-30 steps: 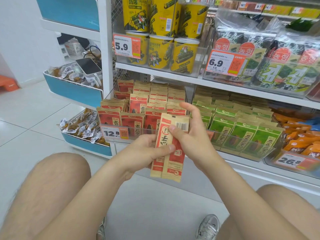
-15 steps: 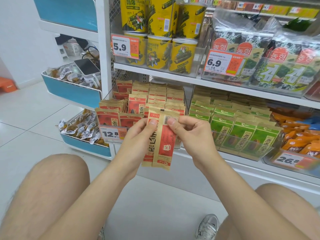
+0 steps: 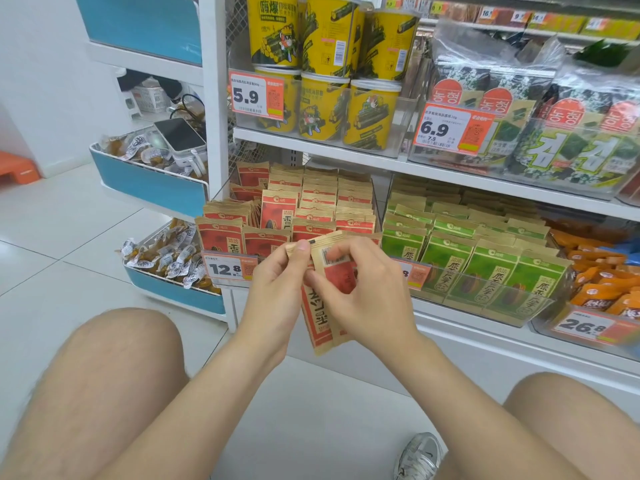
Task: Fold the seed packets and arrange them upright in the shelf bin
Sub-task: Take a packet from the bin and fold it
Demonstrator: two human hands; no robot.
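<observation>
Head: packet point(image 3: 317, 318) partly behind right hand point(image 3: 367, 299)

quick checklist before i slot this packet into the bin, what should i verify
1. Grip on the red and kraft paper seed packet: ok, left hand pinches its top corner, right hand holds its middle.
2. Fold finished: cannot tell, the hands cover it.
3. Free slot in the clear plastic shelf bin: cannot tell, hidden behind the hands.
4. Red packets in the bin upright: ok.
5. Matching bin, not the green packets: ok, the hands are before the red one.
</observation>
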